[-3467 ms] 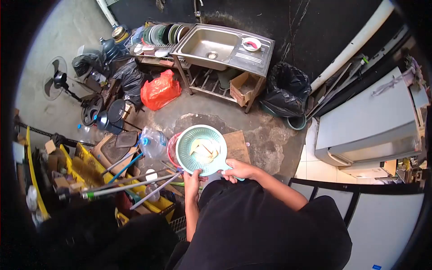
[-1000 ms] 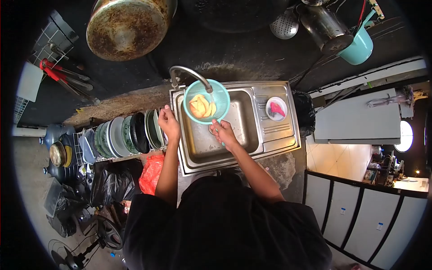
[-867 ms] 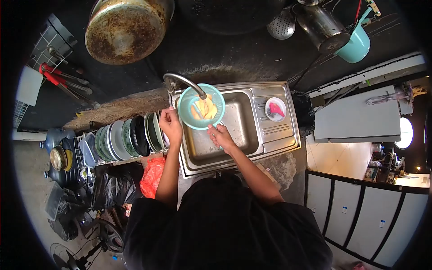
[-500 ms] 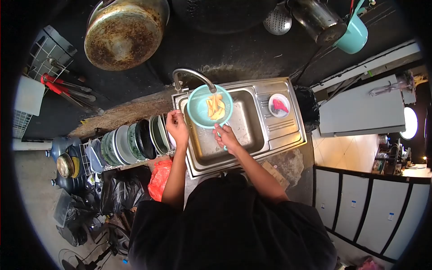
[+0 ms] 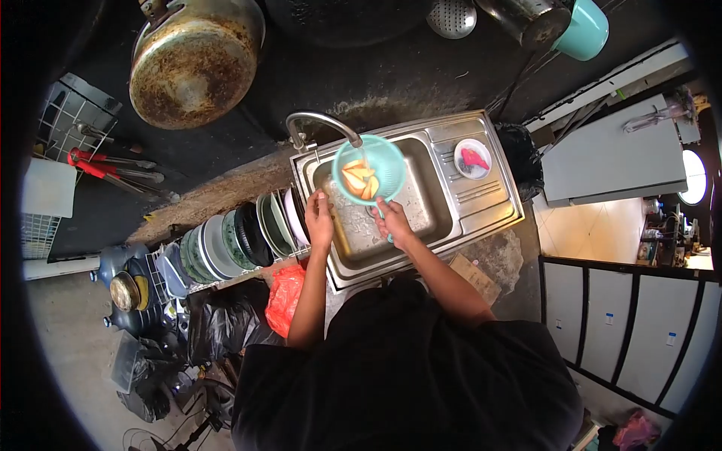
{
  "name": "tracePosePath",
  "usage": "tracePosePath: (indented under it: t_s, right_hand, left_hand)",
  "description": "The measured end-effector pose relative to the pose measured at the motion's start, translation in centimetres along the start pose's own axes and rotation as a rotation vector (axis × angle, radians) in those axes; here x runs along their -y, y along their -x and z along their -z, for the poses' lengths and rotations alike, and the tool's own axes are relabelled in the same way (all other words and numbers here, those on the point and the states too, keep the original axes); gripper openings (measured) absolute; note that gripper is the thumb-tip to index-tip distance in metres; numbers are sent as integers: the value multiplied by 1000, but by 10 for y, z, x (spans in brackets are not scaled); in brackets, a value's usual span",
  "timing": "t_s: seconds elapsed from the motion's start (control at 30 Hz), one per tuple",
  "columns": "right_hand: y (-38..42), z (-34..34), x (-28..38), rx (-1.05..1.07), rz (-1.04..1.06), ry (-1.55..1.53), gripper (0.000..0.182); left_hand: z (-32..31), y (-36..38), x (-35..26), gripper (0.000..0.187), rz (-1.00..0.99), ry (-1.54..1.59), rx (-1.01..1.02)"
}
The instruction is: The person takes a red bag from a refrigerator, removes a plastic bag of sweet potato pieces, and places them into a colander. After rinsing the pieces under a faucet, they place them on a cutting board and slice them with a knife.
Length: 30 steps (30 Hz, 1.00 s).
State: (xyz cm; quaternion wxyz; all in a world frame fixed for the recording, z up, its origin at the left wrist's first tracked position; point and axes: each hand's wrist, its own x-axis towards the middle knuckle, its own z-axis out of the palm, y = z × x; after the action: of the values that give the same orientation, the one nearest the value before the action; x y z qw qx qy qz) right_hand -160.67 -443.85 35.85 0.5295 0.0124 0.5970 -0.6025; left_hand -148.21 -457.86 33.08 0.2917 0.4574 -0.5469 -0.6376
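Observation:
My right hand is closed around the handle of a turquoise strainer, which it holds over the left part of the steel sink. Pale yellow-orange wedges lie together at the strainer's left side. The curved faucet ends right at the strainer's upper rim, and a thin streak of water shows below its spout. Beside the sink's left edge, my left hand is raised off the strainer, its fingers loosely bent and holding nothing.
On the drainboard stands a small white bowl with a pink item inside. A rack of plates adjoins the sink on the left, with a red plastic bag below. A stained pan and a skimmer hang on the dark wall.
The strainer has shifted right relative to the faucet, and the wedges have slid to its left side. My left hand's fingers have loosened from a pinch. The camera view has turned slightly.

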Motion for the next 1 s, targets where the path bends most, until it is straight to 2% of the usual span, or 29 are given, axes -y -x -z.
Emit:
tracePosePath:
  t_s: [0.07, 0.13, 0.2, 0.27, 0.3, 0.33, 0.4, 0.47, 0.53, 0.57, 0.67, 0.73, 0.83, 0.87, 0.93, 1.0]
  right_hand:
    - [-2, -1, -4, -42, -14, -76, 38]
    - [5, -3, 2, 82, -37, 120, 39]
    - [0, -4, 4, 21, -2, 68, 38]
    - [-3, -7, 2, 40, -31, -15, 38]
    - [-3, -5, 4, 127, -75, 44, 40]
    - [-4, -4, 2, 127, -74, 37, 40]
    - [-7, -5, 4, 18, 16, -23, 41]
    - [-2, -11, 6, -13, -5, -26, 41]
    - [0, -9, 9, 126, -54, 158, 42]
    - [-4, -7, 4, 60, 18, 112, 42]
    - [-4, -13, 1, 40, 1, 12, 42]
    - [1, -14, 0, 81, -31, 95, 42]
    - [-5, -12, 1, -56, 43, -95, 44]
    - [-4, -10, -1, -58, 37, -99, 44]
    - [-2, -6, 2, 67, 36, 134, 45]
    - [-4, -6, 7, -15, 49, 68, 45]
  left_hand:
    - [2, 4, 2, 46, 7, -13, 4]
    - [7, 7, 7, 46, 30, -6, 17]
    - [5, 6, 3, 47, 39, 13, 24]
    - [5, 14, -6, 47, 107, 31, 21]
    - [6, 15, -4, 47, 116, 32, 35]
    - [7, 15, -2, 47, 124, 32, 51]
    - [7, 14, 0, 48, 131, 41, 62]
    - [5, 18, -4, 45, 162, 106, 37]
    - [7, 18, 1, 47, 158, 69, 53]
    - [7, 16, 3, 48, 150, 40, 65]
    - [1, 28, -23, 49, 192, 32, 40]
    - [3, 26, -14, 50, 183, 49, 71]
    - [1, 25, -13, 49, 213, 62, 63]
    - [3, 28, -13, 48, 210, 75, 72]
    - [5, 29, -13, 47, 200, 82, 91]
    - [4, 29, -11, 45, 235, 81, 87]
